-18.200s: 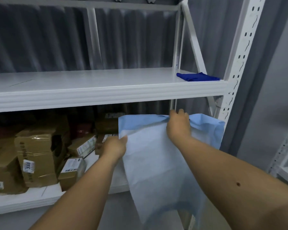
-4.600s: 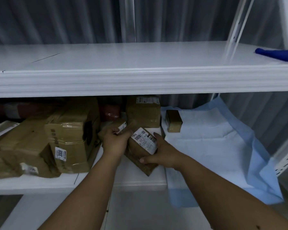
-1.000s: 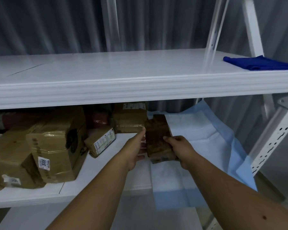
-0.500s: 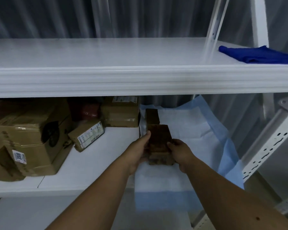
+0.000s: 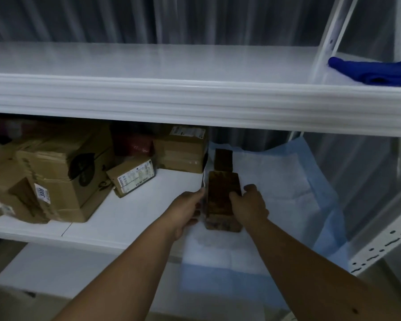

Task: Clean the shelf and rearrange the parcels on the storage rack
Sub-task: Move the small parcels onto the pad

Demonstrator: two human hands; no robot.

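A brown taped parcel stands on the pale blue sheet that covers the right part of the lower shelf. My right hand grips the parcel's right side, thumb on top. My left hand rests against its left side with fingers fairly straight. A smaller brown parcel sits just behind it on the sheet. Left of the sheet lie a labelled small box, a box at the back and a large carton.
The upper shelf runs across just above my hands, with a dark blue cloth at its right end. A white perforated rack post slants at the right. More cartons crowd the far left.
Both hands have set the brown parcel down on the sheet, in line with the smaller one behind it. My view has shifted a little to the left.
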